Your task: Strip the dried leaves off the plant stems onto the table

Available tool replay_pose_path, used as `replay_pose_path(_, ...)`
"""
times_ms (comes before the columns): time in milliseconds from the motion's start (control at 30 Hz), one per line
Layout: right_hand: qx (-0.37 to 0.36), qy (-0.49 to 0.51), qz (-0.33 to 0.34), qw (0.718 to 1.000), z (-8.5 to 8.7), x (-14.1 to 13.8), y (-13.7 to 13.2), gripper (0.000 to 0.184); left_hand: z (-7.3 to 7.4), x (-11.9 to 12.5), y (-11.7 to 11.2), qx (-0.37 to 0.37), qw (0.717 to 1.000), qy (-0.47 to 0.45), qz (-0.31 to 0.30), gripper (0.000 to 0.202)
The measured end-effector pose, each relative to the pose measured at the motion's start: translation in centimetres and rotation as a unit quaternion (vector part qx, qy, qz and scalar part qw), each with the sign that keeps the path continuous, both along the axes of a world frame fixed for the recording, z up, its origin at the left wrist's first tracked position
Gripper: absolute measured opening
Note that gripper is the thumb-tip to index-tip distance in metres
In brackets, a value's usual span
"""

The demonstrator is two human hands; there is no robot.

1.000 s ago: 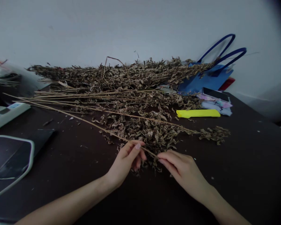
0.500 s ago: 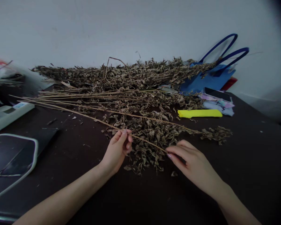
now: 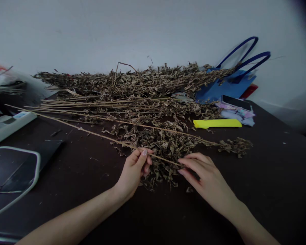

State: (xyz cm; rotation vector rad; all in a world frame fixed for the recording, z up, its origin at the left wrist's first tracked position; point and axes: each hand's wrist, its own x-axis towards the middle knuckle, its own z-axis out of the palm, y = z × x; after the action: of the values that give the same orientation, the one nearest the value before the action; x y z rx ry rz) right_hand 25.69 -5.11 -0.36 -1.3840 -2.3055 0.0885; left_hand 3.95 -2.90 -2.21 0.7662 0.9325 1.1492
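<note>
My left hand [image 3: 136, 170] is closed, pinching a long, thin dried stalk [image 3: 97, 133] between thumb and fingers. The stalk slants from the far left down toward my right hand [image 3: 202, 175]. There, the thumb and forefinger stand slightly apart around the stalk's near end, the other fingers extended. Beneath and behind both hands spreads a pile of crumpled dried leaves [image 3: 165, 143]. Just beyond the held stalk lies another dried stalk [image 3: 153, 126], with a leafy tip at the right.
Several bare stalks and a thick leafy bundle [image 3: 132, 80] lie along the wall. At the right are a blue bag [image 3: 224, 86], a phone [image 3: 236, 102] and a yellow strip [image 3: 217, 123]. On the left sit a white power strip [image 3: 11, 127] and a pale curved frame [image 3: 38, 163].
My left hand has slid right and slightly down with the stalk, closer to my right hand. The fingertips of my right hand have shifted slightly left and parted a little.
</note>
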Motion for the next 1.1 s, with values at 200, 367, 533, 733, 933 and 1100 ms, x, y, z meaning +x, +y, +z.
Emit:
replay_pose_path(200, -0.027, 0.022, 0.019, 0.999, -0.4, -0.3, -0.3, 0.022, -0.2, 0.6, -0.7, 0.000, 0.999, 0.013, -0.043, 0.020)
replay_pose_path(367, -0.051, 0.026, 0.035, 0.998, -0.2, -0.2, -0.3, 0.021, 0.1, 0.4, -0.4, -0.013, 1.000, -0.024, -0.011, 0.023)
replay_pose_path(533, -0.056, 0.017, 0.015, 0.998, -0.2, 0.1, -0.2, 0.021, 0.4, -0.2, 0.5, -0.003, 0.995, -0.073, 0.061, 0.015)
replay_pose_path(733, -0.068, 0.041, 0.007, 0.997, -0.4, -0.1, -0.3, 0.025, 0.1, 0.1, -0.2, 0.010, 1.000, -0.008, 0.011, 0.018)
replay_pose_path(933, -0.051, 0.043, 0.019, 0.998, -0.1, -0.3, -0.4, 0.021, 0.1, 0.5, -0.6, 0.006, 0.998, -0.003, -0.056, 0.026)
replay_pose_path(1100, -0.043, 0.042, 0.020, 0.998, 0.0, -0.3, -0.3, 0.023, 0.1, 0.5, -0.3, 0.010, 0.998, -0.018, -0.054, 0.028)
